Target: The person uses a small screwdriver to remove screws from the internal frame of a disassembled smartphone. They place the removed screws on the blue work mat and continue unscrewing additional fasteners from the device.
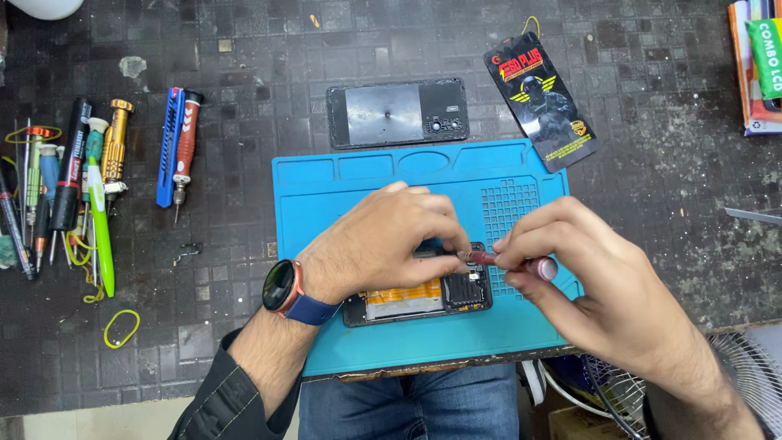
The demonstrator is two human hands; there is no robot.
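Observation:
An opened phone (423, 300) lies on a blue work mat (326, 212), its battery and circuit board showing. My left hand (383, 240) rests over the phone's upper part and steadies it, fingertips near the tool tip. My right hand (586, 277) grips a small pink-red screwdriver (509, 261), which lies nearly level with its tip pointing left at the phone's top right corner. A dark watch with a blue strap (285, 289) sits on my left wrist.
The phone's back cover (397, 112) lies just beyond the mat. A dark packet (542, 102) lies at the mat's top right. Several screwdrivers, tweezers and pens (81, 179) line the left side. Yellow rubber bands (120, 327) lie nearby. Boxes (757, 65) sit far right.

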